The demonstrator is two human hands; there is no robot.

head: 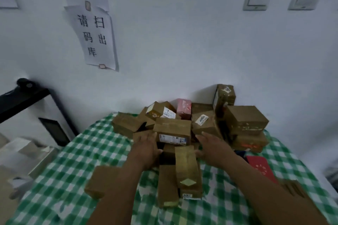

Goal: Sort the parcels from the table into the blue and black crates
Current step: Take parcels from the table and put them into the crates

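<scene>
A heap of brown cardboard parcels [190,124] lies on the table with the green-and-white checked cloth [76,166], against the white wall. A labelled brown box [172,131] sits at the front of the heap. My left hand [146,149] rests with straight fingers on its left side. My right hand [212,147] is on the right side of the pile, fingers stretched toward the boxes. Between my wrists stands a long brown parcel [187,168]. A pink box [183,108] is at the back. No crate is in view.
A brown box [102,181] lies under my left forearm and another [296,193] by my right forearm. A red packet [261,168] lies at the right. A black shelf frame [23,98] and pale boxes [23,153] stand to the left. Paper notices [95,36] hang on the wall.
</scene>
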